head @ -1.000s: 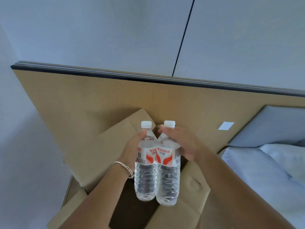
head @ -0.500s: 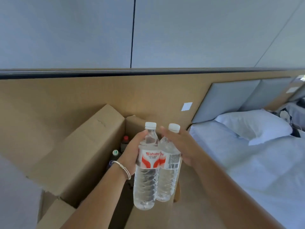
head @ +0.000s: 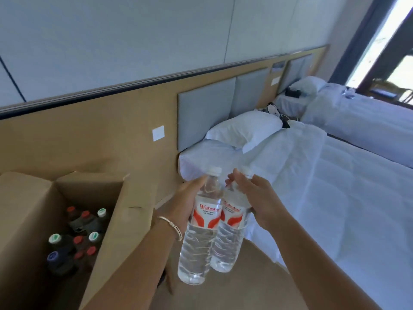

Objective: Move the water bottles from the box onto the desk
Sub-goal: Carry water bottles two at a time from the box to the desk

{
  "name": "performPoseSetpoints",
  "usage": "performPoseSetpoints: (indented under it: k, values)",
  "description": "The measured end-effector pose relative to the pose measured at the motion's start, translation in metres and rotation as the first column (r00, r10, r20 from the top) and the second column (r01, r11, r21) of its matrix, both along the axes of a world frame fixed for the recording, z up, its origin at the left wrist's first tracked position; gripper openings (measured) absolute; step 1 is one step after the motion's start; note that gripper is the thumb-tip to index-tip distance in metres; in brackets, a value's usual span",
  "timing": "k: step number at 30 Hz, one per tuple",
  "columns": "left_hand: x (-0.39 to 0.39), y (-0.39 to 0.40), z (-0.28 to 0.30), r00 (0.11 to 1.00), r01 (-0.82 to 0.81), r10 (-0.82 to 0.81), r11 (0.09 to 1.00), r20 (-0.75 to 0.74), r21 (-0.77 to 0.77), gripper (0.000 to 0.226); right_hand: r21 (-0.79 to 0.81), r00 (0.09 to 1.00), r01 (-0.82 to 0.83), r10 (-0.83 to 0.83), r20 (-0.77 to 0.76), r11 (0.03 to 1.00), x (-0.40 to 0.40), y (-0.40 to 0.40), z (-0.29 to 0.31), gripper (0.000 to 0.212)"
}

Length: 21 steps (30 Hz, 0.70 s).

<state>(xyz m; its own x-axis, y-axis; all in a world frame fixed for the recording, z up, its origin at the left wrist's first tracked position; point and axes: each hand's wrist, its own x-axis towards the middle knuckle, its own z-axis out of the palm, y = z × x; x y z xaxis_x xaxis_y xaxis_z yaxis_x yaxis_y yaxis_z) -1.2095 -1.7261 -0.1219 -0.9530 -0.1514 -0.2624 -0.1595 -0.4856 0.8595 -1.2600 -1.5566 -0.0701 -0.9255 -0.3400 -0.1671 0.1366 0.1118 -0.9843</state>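
The water bottles were out of the cardboard box (head: 111, 220) and held in the air side by side, touching along their bodies, above the floor between the box and the bed (head: 335, 198). No bench was in view, so the carrying leg of the task looked barely begun.

The box stood open at the left, with several darker bottles (head: 73, 240) with red, green and blue caps standing inside.

The left bottle (head: 199, 238) was clear plastic with a red-and-white Wahaha label and a white cap, and appeared full. The right bottle (head: 230, 233) was its twin, held slightly higher and further off.

The left hand (head: 181, 209), with a thin bracelet (head: 171, 224) at the wrist, wrapped the upper part of its bottle from the left, thumb up near the shoulder. The right hand (head: 261, 204) gripped the other bottle likewise, its fingers (head: 237, 180) curled over the neck and label band.

Judged from this, full bottles would be moderately heavy and bottom-weighted, with thin walls that give under a hard squeeze and smooth sides that may slip. The firmer shoulder above the label seemed the sounder place to hold. Each should go down on its base, since they are tall and could topple.
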Motion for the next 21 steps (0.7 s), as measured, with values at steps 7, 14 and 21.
performPoseSetpoints:
  k: [7, 14, 21]
  values:
    - [-0.059, 0.172, -0.004, 0.992, 0.123, -0.121, 0.99, 0.04, -0.074, 0.051, -0.016, 0.981, 0.191, -0.191, -0.042, 0.981, -0.016, 0.174, -0.013, 0.021]
    - [-0.09, 0.359, -0.013, 0.924, 0.38, -0.373, 0.921, 0.089, -0.083, 0.044, -0.033, 0.863, 0.505, -0.505, 0.002, 0.863, -0.01, 0.352, -0.019, 0.048]
    - [-0.088, 0.541, 0.002, 0.802, 0.589, -0.596, 0.779, 0.042, -0.216, 0.046, 0.099, 0.655, 0.756, -0.745, -0.127, 0.647, 0.023, 0.512, -0.023, 0.063]
